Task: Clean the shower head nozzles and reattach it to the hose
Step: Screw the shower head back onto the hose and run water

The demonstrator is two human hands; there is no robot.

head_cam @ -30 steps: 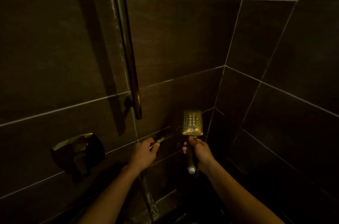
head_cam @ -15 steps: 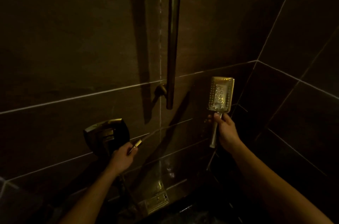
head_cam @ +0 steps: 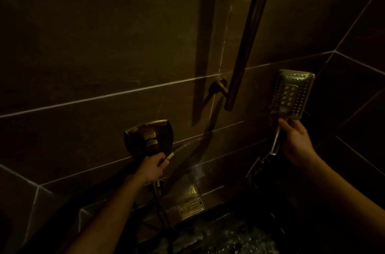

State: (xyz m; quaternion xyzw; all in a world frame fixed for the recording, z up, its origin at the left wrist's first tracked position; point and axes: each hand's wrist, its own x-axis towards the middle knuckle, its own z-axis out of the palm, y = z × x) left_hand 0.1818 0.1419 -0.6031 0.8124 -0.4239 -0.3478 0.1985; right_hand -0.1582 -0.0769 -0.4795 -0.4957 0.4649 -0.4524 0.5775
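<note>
**Shower head off the hose, one part in each hand**

Nearest the camera, two bare forearms reach up and forward, well apart. The left hand [head_cam: 153,167] has its fingers curled around the free end of the hose [head_cam: 158,195], and the brass fitting [head_cam: 170,156] pokes out past the fingertips. The rest of the hose drops away below the wrist. What looks like a thin jet of water leaves the fitting and strikes the wall to its right, though the dim light makes this hard to confirm.

The right hand [head_cam: 298,143] grips the shower head [head_cam: 291,93] by its handle and holds it upright, with the rectangular nozzle face turned toward the camera. The open lower end of the handle [head_cam: 273,150] shows below the fingers with nothing attached.

Low between the arms, disturbed water [head_cam: 218,237] glints on the floor or in a tub; I cannot tell which.

Further back, a spout [head_cam: 190,201] juts from the wall. A control plate [head_cam: 149,139] sits just above the left hand, and a slide rail [head_cam: 250,35] runs up the dark tiled wall [head_cam: 104,45].

As for progress, the head is plainly detached, so reattachment is not yet done. Whether the nozzles are already clean cannot be judged here, because the face is too dim and small to inspect. If they are, what remains is to bring the handle's open end to the fitting and screw the two together.
</note>
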